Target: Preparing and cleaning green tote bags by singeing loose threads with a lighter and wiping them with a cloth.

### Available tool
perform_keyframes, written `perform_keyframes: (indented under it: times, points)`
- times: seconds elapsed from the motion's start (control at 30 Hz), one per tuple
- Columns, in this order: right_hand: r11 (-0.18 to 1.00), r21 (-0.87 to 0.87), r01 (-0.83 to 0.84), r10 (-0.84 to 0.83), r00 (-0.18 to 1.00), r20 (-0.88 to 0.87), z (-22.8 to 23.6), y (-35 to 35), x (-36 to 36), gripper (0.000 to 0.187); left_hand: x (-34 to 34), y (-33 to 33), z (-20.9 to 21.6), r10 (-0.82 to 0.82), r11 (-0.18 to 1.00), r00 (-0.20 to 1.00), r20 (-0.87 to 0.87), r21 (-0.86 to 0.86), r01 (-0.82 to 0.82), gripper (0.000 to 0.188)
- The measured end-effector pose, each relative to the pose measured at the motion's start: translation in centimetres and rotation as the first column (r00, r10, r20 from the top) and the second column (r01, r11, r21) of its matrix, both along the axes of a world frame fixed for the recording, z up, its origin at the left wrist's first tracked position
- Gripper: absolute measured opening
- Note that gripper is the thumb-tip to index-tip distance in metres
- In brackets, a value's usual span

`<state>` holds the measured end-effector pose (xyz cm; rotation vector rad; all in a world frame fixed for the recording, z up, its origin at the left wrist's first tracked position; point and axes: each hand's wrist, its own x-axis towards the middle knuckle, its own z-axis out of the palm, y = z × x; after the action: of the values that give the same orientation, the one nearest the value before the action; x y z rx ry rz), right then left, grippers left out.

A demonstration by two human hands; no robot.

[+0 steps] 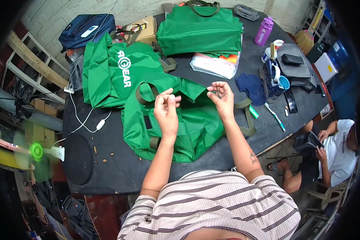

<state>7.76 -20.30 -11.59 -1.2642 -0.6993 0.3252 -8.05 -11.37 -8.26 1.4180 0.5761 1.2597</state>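
Note:
A green fabric bag point(196, 124) with olive webbing handles lies spread on the dark table before me, its mouth gaping. My left hand point(166, 112) is over its left part, fingers curled and thumb close to them; whatever they hold, if anything, is too small to make out. At the far right of the bag's mouth, my right hand point(223, 102) pinches at the raised fabric edge with thumb and index finger. Something thin and dark shows among its fingers. A dark patch point(147, 122) is on the fabric beside my left hand.
More green bags point(200, 30) are stacked at the back, and a printed one point(108, 76) lies left. Rightward are a purple bottle point(264, 31), dark cloth point(250, 87), toothbrush point(275, 117) and phone point(291, 101). A green fan point(37, 152) spins at left; a person point(336, 148) sits right.

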Motion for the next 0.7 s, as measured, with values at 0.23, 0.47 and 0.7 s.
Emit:
perform_keyframes:
  times: [0.23,0.47,0.7]
  points:
    - [0.989,0.145,0.04,-0.025,0.994,-0.102,-1.0,0.6,0.5,0.025,-0.2,-4.2,3.1,-0.595,0.7,0.696,-0.401,0.167,0.694,0.042]
    - [0.998,0.062,0.028,-0.029,0.999,0.025,-0.6,-1.8,-0.9,0.023,2.0,2.1,-1.6,-0.422,0.399,0.838,0.345,-0.759,0.514,0.057]
    - [0.765,-0.036,0.643,-0.556,0.689,0.465,-0.6,-7.9,5.7,0.026,0.6,4.2,-7.2,-0.456,0.429,0.855,0.249,-0.78,0.456,0.017]
